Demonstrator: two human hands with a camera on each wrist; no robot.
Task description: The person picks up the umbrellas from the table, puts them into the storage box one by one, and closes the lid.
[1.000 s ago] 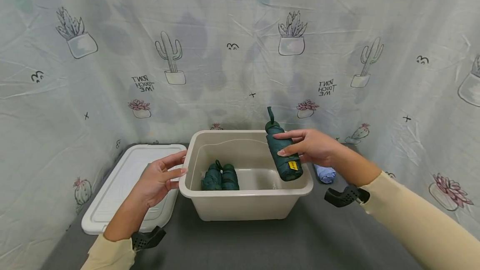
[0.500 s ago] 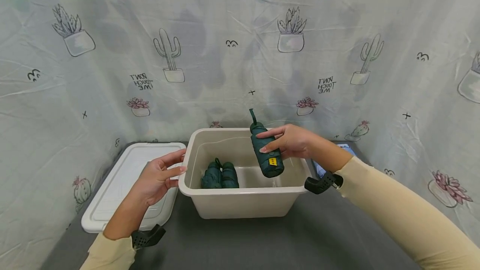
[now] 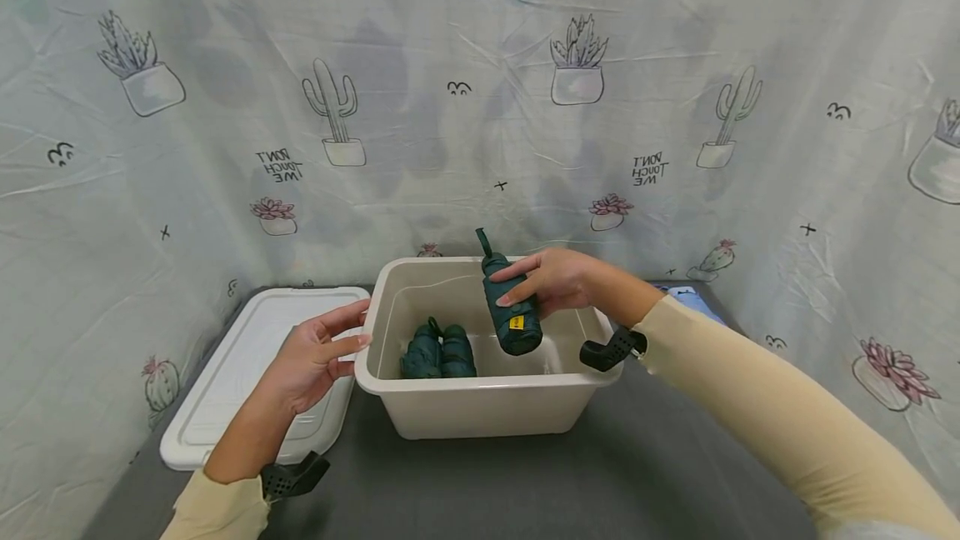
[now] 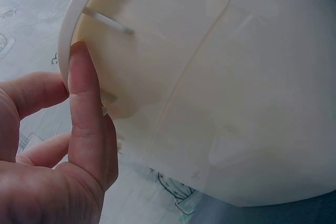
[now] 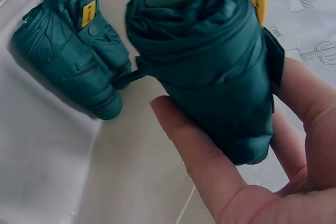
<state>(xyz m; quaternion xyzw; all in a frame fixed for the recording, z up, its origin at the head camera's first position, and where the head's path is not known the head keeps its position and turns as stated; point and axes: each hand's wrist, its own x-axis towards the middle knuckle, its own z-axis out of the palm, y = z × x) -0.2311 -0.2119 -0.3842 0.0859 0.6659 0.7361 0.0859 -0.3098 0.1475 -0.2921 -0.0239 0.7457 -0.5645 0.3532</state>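
My right hand (image 3: pixel 562 280) grips a dark green folded umbrella (image 3: pixel 513 323) over the cream plastic bin (image 3: pixel 480 411). It tilts with its strap end up and its yellow-tagged end toward me. In the right wrist view, fingers and thumb lie on either side of the umbrella (image 5: pixel 210 72). Two more green folded umbrellas (image 3: pixel 423 352) lie side by side in the bin's left part. My left hand (image 3: pixel 311 361) touches the bin's left rim with index finger and thumb. Up close in the left wrist view, the thumb (image 4: pixel 85 98) lies straight against the rim's underside.
A white lid (image 3: pixel 247 365) lies flat to the left of the bin, under my left forearm. Behind my right forearm is a blue item (image 3: pixel 693 300), mostly hidden. A patterned curtain (image 3: pixel 480 140) hangs behind the grey tabletop (image 3: pixel 480 490).
My right hand has carried the umbrella left, from the bin's right side toward its middle. My right forearm now covers more of the blue item. The left hand has stayed at the rim.
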